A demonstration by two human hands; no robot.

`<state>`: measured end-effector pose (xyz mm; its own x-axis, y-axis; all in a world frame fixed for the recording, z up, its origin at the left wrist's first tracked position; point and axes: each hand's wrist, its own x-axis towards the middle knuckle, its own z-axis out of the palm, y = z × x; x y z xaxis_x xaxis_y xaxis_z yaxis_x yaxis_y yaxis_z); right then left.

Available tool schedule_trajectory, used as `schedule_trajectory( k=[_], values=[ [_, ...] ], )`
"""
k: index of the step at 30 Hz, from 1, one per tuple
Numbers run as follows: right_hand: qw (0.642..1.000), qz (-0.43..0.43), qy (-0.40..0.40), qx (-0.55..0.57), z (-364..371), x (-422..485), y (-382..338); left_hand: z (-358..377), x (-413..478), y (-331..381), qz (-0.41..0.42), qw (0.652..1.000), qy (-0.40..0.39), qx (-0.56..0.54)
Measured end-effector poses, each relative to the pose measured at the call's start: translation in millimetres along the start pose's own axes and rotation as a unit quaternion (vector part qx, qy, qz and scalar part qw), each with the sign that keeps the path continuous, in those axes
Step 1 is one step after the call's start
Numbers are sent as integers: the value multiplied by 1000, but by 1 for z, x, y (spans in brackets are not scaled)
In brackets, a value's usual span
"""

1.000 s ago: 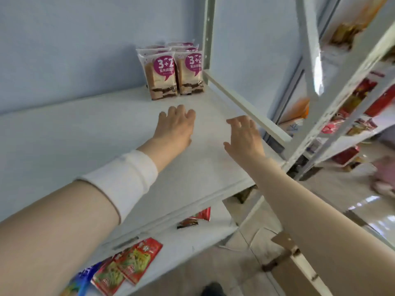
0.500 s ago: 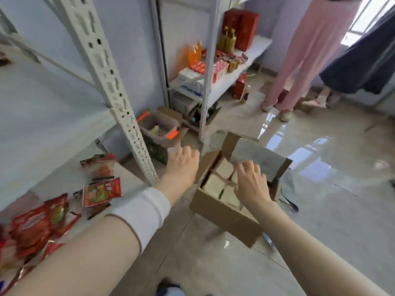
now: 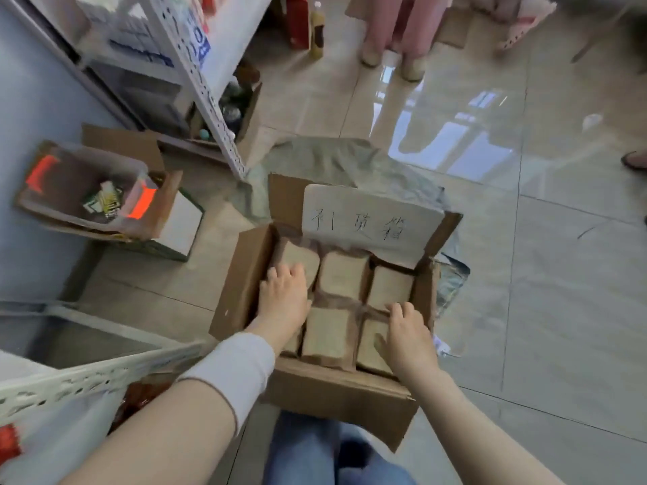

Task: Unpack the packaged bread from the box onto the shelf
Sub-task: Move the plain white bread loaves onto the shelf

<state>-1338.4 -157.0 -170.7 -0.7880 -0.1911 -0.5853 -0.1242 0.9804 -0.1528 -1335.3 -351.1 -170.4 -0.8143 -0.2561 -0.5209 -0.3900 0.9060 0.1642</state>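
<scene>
An open cardboard box (image 3: 241, 274) stands on the tiled floor in front of me. Inside it lie several packs of bread (image 3: 345, 274) in clear wrap, in two rows. My left hand (image 3: 283, 297) lies on the packs at the box's left side, fingers bent over the far-left pack. My right hand (image 3: 408, 336) rests on the near-right pack, fingertips at the seam between the rows. Neither hand has lifted a pack. The shelf's perforated white rail (image 3: 70, 383) crosses the lower left corner.
A handwritten paper sheet (image 3: 367, 222) lies on the box's far flap. Another carton holding a clear bin (image 3: 105, 197) sits to the left by the wall. A white shelf post (image 3: 206, 99) rises behind. A person's feet (image 3: 395, 61) and a bottle (image 3: 317, 33) are at the top.
My view swung from the shelf with stacked bread down to the floor. Both hands left the shelf board and dropped into the box onto the bread packs.
</scene>
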Motion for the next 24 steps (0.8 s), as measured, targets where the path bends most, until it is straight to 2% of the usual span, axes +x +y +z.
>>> schedule_trajectory(
  k=[4,10,13,16,19,22,24],
  values=[
    [981,62,-29,183,59,102,-11,53,92,-18,-97,989,40,-104],
    [927,194,15,320,105,161,-18,91,128,-43,-104,943,155,-277],
    [919,193,0,345,99,158,-15,86,123,-49,-111,921,165,-334],
    [904,191,41,381,79,139,-6,67,110,-55,-73,929,170,-321],
    [891,173,98,407,48,105,6,36,79,-61,-22,915,191,-354],
    [894,128,135,409,19,57,12,1,22,-62,-5,883,217,-416],
    [894,90,127,420,3,21,8,-22,-25,-64,-15,853,256,-454]
  ],
)
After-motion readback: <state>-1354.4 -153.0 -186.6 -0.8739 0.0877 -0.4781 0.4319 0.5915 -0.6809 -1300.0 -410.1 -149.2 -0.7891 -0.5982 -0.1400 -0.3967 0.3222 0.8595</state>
